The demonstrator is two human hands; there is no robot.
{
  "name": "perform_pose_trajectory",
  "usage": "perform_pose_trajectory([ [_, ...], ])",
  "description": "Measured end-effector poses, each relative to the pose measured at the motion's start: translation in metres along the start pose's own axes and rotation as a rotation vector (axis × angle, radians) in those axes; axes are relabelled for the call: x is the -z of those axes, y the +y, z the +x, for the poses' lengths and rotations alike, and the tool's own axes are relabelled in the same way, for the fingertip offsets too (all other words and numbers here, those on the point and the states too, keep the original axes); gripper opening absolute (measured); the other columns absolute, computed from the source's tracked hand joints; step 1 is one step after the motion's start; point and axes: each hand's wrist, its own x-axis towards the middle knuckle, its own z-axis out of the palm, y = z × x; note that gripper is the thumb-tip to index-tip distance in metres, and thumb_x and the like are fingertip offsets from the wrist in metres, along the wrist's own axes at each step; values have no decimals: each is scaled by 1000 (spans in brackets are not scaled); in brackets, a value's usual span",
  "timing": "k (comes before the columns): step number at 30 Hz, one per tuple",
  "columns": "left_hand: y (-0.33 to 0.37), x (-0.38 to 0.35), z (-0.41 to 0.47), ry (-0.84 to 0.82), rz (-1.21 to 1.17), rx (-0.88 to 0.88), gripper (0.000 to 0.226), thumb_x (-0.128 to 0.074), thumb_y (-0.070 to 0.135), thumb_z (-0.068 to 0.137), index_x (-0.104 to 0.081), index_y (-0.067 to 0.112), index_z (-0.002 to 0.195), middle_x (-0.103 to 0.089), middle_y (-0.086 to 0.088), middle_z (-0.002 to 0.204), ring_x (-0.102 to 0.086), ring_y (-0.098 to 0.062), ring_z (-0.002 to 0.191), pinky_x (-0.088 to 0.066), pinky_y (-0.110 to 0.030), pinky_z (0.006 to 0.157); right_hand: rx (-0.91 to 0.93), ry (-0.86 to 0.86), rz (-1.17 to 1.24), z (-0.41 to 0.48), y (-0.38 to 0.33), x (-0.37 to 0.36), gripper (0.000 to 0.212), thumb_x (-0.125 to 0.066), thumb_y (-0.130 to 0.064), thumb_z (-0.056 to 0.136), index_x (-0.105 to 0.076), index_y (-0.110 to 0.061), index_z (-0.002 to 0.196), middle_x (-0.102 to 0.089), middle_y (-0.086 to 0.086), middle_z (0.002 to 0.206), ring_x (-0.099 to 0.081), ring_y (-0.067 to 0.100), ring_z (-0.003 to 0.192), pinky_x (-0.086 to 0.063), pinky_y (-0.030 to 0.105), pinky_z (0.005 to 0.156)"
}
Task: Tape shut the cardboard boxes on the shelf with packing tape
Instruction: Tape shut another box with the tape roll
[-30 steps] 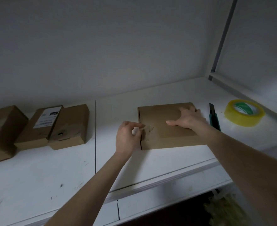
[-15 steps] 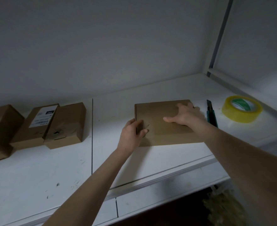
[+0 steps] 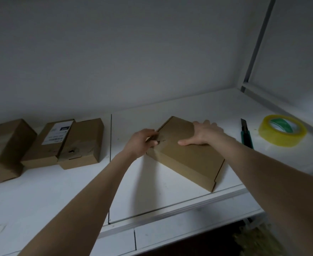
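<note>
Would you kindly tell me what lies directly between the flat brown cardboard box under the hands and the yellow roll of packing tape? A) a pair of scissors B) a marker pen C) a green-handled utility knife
C: a green-handled utility knife lies on the white shelf between the flat brown cardboard box and the yellow roll of packing tape.

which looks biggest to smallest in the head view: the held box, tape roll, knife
1. box, clearly largest
2. tape roll
3. knife, long but much thinner; it lies beside the roll at similar depth, so the ranking seems safe.
</note>
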Motion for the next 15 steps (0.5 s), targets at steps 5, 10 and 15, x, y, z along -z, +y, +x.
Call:
perform_pose_trajectory([
  [5, 5, -11, -12, 201, 196, 24, 28, -55, 25, 93, -67, 23, 119, -54, -4, 124, -45, -24, 117, -40, -31, 93, -58, -16, 1, -1, -6, -3, 117, -61, -86, 61, -19, -25, 152, -23, 13, 155, -28, 40, 139, -33, 56, 109],
  [10, 20, -15, -14, 212, 307, 56, 31, -47, 26, 94, -67, 27, 118, -54, -5, 121, -47, -27, 111, -42, -34, 88, -64, -19, -1, -1, -6, -3, 115, -61, -84, 64, -19, -25, 152, -22, 13, 154, -27, 39, 139, -31, 58, 109],
  [15, 32, -15, -11, 165, 311, 103, 30, -46, 28, 96, -68, 28, 116, -53, -5, 118, -49, -26, 112, -46, -34, 84, -69, -19, 4, -3, -8, -2, 113, -61, -83, 65, -19, -25, 152, -23, 12, 154, -27, 39, 139, -30, 57, 110],
])
